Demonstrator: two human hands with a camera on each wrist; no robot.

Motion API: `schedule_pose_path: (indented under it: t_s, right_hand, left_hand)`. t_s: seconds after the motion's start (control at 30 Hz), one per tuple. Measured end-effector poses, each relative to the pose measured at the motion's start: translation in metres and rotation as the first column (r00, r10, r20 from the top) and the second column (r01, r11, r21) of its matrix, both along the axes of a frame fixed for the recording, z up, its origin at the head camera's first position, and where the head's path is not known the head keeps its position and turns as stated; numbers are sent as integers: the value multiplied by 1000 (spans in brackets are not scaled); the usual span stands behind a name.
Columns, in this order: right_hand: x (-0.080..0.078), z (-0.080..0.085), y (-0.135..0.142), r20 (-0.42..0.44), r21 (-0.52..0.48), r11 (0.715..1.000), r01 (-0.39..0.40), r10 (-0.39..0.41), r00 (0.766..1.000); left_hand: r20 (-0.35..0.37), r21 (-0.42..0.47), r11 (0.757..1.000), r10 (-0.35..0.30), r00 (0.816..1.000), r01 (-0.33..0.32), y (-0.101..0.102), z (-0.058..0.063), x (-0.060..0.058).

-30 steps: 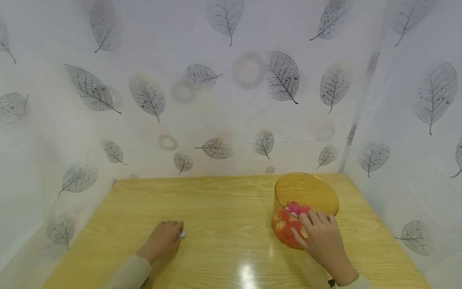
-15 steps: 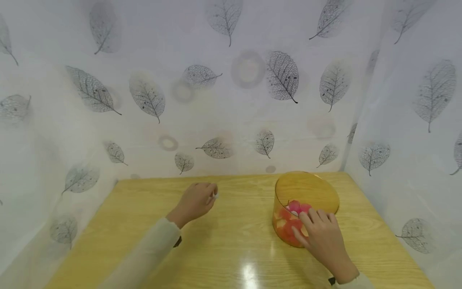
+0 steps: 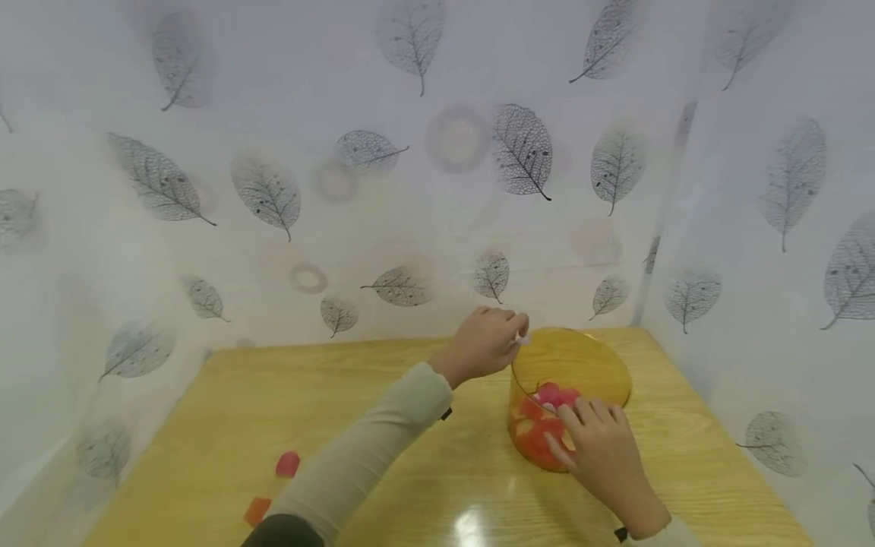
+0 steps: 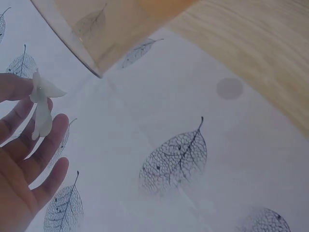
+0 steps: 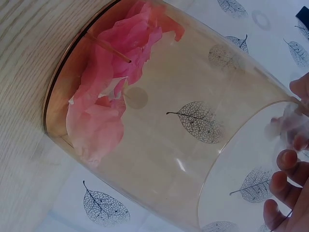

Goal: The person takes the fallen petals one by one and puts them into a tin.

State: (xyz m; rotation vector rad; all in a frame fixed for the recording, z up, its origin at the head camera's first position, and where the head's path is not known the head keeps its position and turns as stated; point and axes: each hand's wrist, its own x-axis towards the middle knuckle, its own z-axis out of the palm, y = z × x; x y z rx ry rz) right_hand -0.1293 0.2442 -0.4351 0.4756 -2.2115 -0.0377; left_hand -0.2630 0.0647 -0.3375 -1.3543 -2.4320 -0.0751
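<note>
My left hand [image 3: 487, 343] is raised beside the left rim of a see-through amber bucket [image 3: 581, 357]. Its thumb and fingers pinch a small white artificial flower [image 4: 41, 104], whose petals show in the left wrist view. My right hand [image 3: 604, 456] grips the bucket's near rim, fingers over the edge and thumb along the outer wall. Inside the bucket, pink and red artificial petals [image 5: 116, 63] lie heaped at the bottom, with a thin brown stem [image 5: 113, 50] among them.
Left of the bucket, a pink-red piece [image 3: 288, 464] and an orange piece [image 3: 257, 511] lie on the wooden table [image 3: 383, 486], near my left sleeve [image 3: 362, 448]. Pale leaf-printed sheeting [image 3: 410, 190] stands around the table at the back and sides.
My left hand has carried the white flower rightward and up to the bucket's rim. Two coloured pieces on the table now show beside the left arm. The right hand keeps its place.
</note>
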Motion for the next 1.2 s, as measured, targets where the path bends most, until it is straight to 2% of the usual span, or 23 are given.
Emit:
schedule_pose_path:
  t_s: [0.3,0.53,0.7,0.9,1.0,1.2]
  right_hand:
    - [0,0,-1,0,8,1000,3,-3,1000]
    - [0,0,0,-2,14,1000,10,-10,1000]
    - [0,1,0,6,19,1000,15,-15,1000]
    - [0,0,0,13,17,1000,16,-16,1000]
    - [0,-1,0,8,18,1000,15,-15,1000]
    - [-1,-2,0,-6,20,1000,11,-11,1000]
  left_hand:
    - [45,-79,997,18,999,-15,41,-9,1]
    - [62,-106,994,17,998,-10,58,-12,4]
    - [62,-135,991,35,997,-27,63,-19,3]
    - [76,-116,993,46,996,-37,58,-19,3]
    - [49,-96,994,56,997,-51,49,-17,4]
    - [-33,53,998,22,999,-20,8,-12,6]
